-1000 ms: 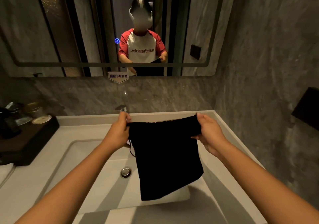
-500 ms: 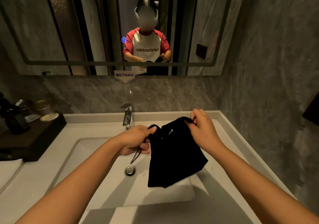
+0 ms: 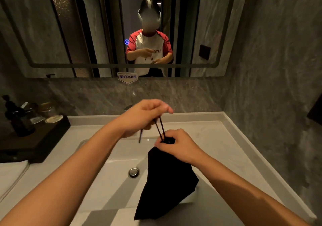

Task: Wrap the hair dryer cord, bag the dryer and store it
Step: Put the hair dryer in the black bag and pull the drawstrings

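A black cloth drawstring bag (image 3: 165, 182) hangs over the white sink basin (image 3: 111, 182). My right hand (image 3: 176, 145) is shut around the bag's gathered neck. My left hand (image 3: 144, 116) is above and to the left of it, shut on the black drawstring (image 3: 160, 130), which runs taut from the bag's neck up to my fingers; one loose end dangles below my left hand. The hair dryer itself is hidden; I cannot tell whether it is inside the bag.
A drain plug (image 3: 134, 172) sits in the basin. On the left counter stands a dark tray (image 3: 34, 142) with bottles and jars (image 3: 20, 117). A mirror (image 3: 104, 25) shows a person's reflection. Grey stone walls close in the right side.
The bag's mouth went from stretched wide between both hands to cinched. My left hand rose pulling the drawstring; my right hand closed around the neck, and the bag now hangs lower.
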